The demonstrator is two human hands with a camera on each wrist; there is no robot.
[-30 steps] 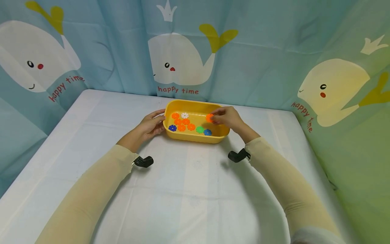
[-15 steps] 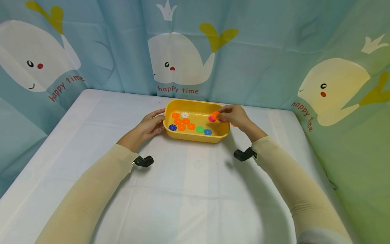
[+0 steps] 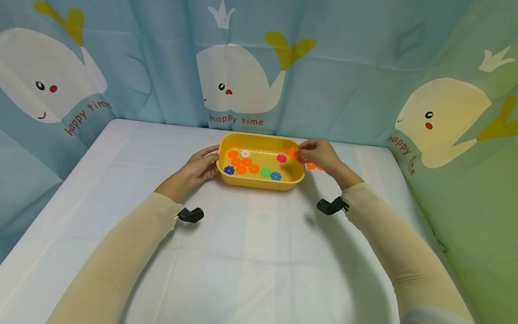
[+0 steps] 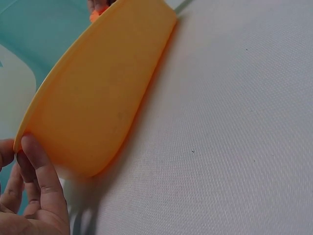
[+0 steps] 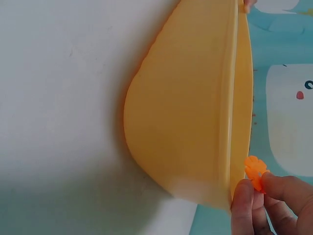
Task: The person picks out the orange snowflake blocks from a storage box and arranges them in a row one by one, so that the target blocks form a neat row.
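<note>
A yellow plastic basin [image 3: 259,182] stands near the back of the table in the head view. My left hand [image 3: 198,167] grips its left rim, with the thumb outside the wall in the left wrist view. Over the right end of the basin, my right hand [image 3: 322,155] pinches an orange snowflake disc [image 5: 255,171] between thumb and fingers. Inside lie several orange discs [image 3: 241,169], a white disc [image 3: 245,153], a dark blue one [image 3: 229,170], a green disc [image 3: 265,172], a lighter blue disc [image 3: 275,176] and a pink disc [image 3: 281,158].
Orange discs [image 3: 310,165] lie on the table right of the basin, partly hidden by my right hand. A white cloth [image 3: 243,252] covers the table. Behind it hangs a blue curtain [image 3: 348,90] with whale prints.
My right hand has moved right, from inside the basin to its right rim, carrying an orange disc. The pink disc and the orange discs on the table came into view. My left hand stayed put.
</note>
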